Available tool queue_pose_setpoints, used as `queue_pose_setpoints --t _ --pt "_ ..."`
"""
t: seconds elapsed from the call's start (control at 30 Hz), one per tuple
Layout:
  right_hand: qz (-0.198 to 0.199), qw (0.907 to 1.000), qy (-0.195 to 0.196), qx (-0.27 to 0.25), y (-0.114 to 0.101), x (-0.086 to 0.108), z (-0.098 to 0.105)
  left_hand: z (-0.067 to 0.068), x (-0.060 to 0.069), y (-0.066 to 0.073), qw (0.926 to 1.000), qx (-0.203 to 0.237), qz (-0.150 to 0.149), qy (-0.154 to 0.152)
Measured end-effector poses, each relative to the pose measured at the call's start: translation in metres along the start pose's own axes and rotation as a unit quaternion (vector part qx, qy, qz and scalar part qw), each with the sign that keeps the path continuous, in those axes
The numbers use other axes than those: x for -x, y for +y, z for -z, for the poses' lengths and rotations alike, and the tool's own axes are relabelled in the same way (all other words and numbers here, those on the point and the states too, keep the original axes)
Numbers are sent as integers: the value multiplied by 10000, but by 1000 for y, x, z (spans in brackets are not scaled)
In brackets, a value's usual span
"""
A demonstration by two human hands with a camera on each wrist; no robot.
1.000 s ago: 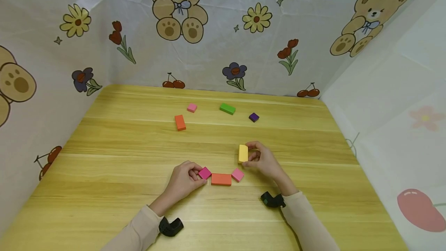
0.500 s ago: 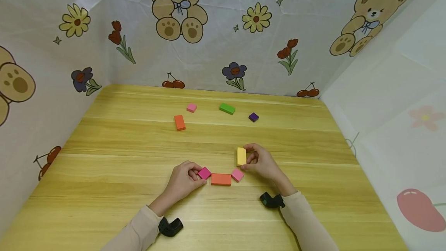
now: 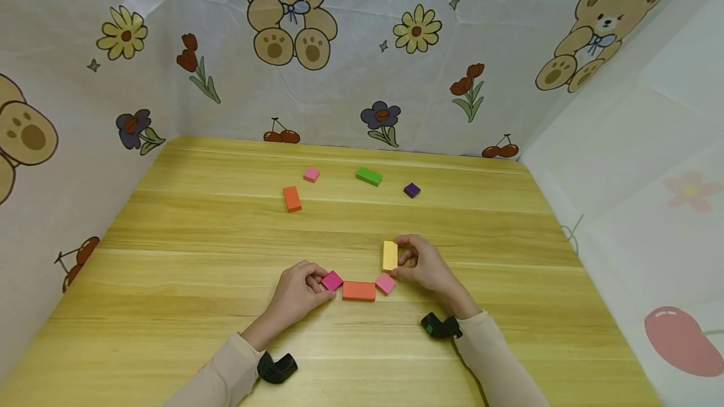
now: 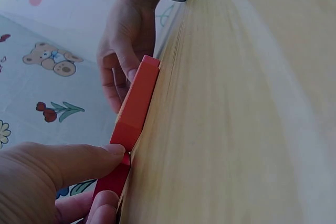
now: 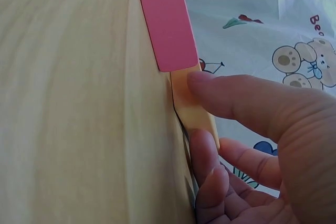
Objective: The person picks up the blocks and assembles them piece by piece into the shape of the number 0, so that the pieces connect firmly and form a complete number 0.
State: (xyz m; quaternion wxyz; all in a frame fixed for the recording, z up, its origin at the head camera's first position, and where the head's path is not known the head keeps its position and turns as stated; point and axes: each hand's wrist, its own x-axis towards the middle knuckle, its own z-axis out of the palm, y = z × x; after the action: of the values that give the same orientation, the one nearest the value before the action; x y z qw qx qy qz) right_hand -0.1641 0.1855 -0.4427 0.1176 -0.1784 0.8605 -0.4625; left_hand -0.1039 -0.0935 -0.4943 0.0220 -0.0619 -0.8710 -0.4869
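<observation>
Left to right on the table [image 3: 170,256] before me: the left hand [image 3: 296,291] pinches a magenta block [image 3: 332,281], apparently steadying it against the orange block [image 3: 359,291]; a pink block [image 3: 386,284] sits cornerwise at the other end; just beyond, the right hand [image 3: 427,266] grips a yellow block [image 3: 389,256] from the right, presumably keeping its left side clear.

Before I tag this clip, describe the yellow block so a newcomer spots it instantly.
On the wood-grain table, find the person's right hand. It holds the yellow rectangular block, just beyond the nearer pink block. No other block in view is yellow.
</observation>
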Motion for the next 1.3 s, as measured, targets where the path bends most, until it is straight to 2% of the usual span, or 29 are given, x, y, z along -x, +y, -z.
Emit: queue_pose_setpoints --t 0.17,0.47,0.7,0.87,1.07,1.3 --pt "-34 10000 -49 30 -10 3 2 0 0 0 10000 -14 -9 -5" --pt "91 9998 -101 109 -7 2 2 0 0 -1 10000 0 -40 9" --pt "67 9998 -6 167 36 -8 -4 -1 0 -2 10000 2 -56 29" --pt "108 9998 11 163 37 -7 -4 -1 0 -2 9999 -5 -100 45" --pt "103 9996 7 254 36 -8 -4 0 1 0 10000 17 -21 -5" --pt "74 9999 -82 132 33 -8 -4 0 0 0 10000 21 -52 -20"
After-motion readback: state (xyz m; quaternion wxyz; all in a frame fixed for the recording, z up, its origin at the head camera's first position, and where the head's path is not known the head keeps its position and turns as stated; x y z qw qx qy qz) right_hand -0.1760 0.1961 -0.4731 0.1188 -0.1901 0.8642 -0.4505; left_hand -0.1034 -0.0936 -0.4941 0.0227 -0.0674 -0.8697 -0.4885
